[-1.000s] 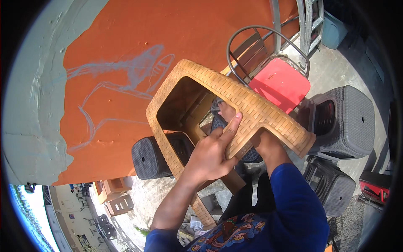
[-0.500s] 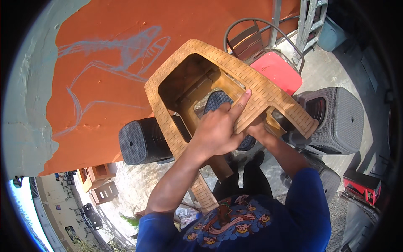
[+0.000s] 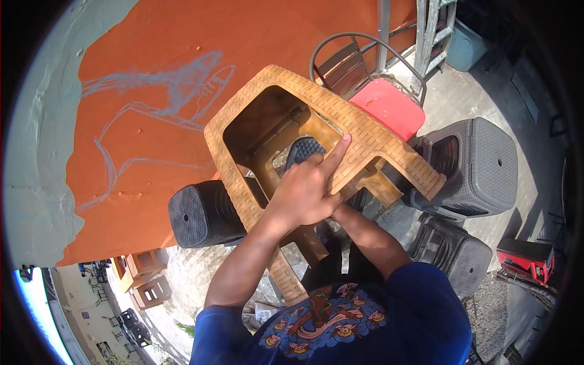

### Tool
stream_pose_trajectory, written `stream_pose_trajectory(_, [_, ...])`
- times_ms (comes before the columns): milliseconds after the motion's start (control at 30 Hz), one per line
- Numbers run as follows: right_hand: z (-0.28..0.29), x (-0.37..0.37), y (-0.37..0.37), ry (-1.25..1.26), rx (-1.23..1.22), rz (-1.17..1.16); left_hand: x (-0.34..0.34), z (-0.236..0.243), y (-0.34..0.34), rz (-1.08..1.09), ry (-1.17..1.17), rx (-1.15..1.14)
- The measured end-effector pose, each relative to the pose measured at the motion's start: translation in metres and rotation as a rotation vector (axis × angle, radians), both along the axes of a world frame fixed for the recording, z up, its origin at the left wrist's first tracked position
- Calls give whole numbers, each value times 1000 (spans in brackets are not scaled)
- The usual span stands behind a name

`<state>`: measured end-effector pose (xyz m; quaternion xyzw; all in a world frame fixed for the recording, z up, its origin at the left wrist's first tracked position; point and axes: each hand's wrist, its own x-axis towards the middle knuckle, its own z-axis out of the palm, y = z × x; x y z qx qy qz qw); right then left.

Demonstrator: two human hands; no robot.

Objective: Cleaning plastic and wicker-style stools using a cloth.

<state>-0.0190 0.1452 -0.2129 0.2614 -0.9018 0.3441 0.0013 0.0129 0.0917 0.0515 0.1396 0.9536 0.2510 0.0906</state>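
Observation:
A tan plastic stool (image 3: 384,135) with a woven pattern is held up tilted before me, its legs toward me. My left hand (image 3: 302,191) grips the bar between its large side opening and the arch between two legs, index finger stretched along the surface. My right hand (image 3: 340,212) passes underneath the left one, close to the same bar. Its fingers are hidden, so whether it grips the stool does not show. Through the opening part of a dark stool (image 3: 306,148) appears.
A black stool (image 3: 205,213) lies against the orange wall (image 3: 152,30) on the left. Grey stools (image 3: 490,161) lie to the right. Behind them are a metal chair with a red seat (image 3: 389,109), a ladder (image 3: 433,39) and a blue bin (image 3: 467,48). A red-and-black box (image 3: 526,260) sits far right.
My right hand has drawn back from the arch between the stool's legs to beneath my left hand. The left hand keeps its hold, and the view has shifted slightly.

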Motion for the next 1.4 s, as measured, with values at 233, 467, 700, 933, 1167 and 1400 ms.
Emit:
stream_pose_trajectory(233, [-3,-91,-74,-81,324,-3,-7,-4,-8,-130,-59,100])
stream_pose_trajectory(467, [-6,-23,-56,-183,-72,168,-17,4,-1,-97,-58,14])
stream_pose_trajectory(700, [64,-30,46,-340,-232,203,-62,5,-43,-51,11,156])
stream_pose_trajectory(933, [215,-3,132,186,44,-153,-136,40,-83,-59,-255,109])
stream_pose_trajectory(1167, [233,-2,171,232,-139,-701,-177,35,-34,-342,-425,-96])
stream_pose_trajectory(1400, [168,4,218,16,-31,-901,-150,42,48,-490,-386,-524])
